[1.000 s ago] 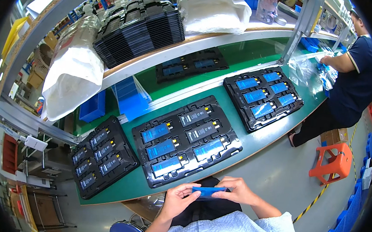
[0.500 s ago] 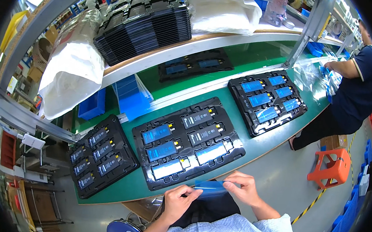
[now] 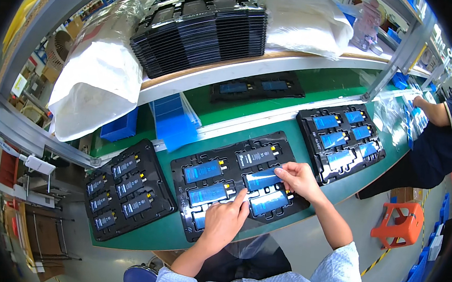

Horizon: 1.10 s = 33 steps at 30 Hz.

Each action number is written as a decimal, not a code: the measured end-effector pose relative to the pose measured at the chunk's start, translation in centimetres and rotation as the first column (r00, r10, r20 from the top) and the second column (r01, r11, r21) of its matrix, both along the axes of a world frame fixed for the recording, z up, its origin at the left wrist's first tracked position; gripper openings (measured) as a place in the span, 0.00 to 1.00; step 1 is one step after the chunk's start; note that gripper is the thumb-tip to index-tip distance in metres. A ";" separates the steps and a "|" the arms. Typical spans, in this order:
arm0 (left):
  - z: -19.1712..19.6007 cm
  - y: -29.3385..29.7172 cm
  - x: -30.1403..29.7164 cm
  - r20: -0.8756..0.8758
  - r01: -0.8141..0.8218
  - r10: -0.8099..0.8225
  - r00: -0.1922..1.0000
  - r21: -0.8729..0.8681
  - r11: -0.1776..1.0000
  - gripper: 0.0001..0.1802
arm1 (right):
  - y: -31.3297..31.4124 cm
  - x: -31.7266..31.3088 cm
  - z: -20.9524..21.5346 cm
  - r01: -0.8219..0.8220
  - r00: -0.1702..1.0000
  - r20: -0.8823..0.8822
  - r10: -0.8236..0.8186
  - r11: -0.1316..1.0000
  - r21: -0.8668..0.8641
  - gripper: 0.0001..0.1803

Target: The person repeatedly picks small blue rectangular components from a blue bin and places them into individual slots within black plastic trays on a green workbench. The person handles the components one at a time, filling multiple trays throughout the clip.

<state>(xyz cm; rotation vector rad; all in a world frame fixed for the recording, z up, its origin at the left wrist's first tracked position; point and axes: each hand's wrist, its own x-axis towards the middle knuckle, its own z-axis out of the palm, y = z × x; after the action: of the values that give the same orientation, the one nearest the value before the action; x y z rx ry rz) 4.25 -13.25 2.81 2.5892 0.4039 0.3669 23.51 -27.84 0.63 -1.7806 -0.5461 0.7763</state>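
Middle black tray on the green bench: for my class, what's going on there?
A person's left hand and right hand have fingertips at the edges of a rectangular blue film, in the right column, middle row of the middle black plastic tray. There, only the upper-right flat dark battery-like cell shows no blue. The left black plastic tray holds six dark cells without blue; the right black plastic tray holds blue-topped cells.
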 end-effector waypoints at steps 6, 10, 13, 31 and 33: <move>-1.8 0.3 0.7 0.031 -0.039 0.039 0.999 -0.004 0.999 0.15 | 0.5 -0.5 -0.3 0.035 0.995 0.091 -0.029 0.998 -0.055 0.15; -2.1 0.4 0.8 0.041 -0.034 0.035 0.999 -0.007 0.999 0.15 | 0.7 -0.6 -0.3 0.031 0.990 0.143 -0.019 0.996 -0.081 0.15; -2.2 0.5 0.8 0.057 -0.026 0.026 0.998 -0.002 1.000 0.14 | 0.7 -0.5 -0.3 0.030 0.987 0.158 -0.016 0.996 -0.087 0.15; -2.3 0.3 1.0 0.027 -0.002 0.001 1.000 0.056 0.998 0.16 | 1.0 -0.4 0.1 0.010 0.985 0.171 0.010 0.993 -0.119 0.15; -2.0 0.1 1.2 -0.024 0.015 -0.013 1.000 0.097 0.995 0.19 | 1.0 -0.5 0.1 0.015 0.985 0.171 0.007 0.992 -0.122 0.14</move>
<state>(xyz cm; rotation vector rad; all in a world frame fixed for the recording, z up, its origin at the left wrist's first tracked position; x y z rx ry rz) 5.41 -13.11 0.83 2.6921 0.3846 0.3601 23.04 -26.84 0.73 -1.9745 -0.6189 0.6698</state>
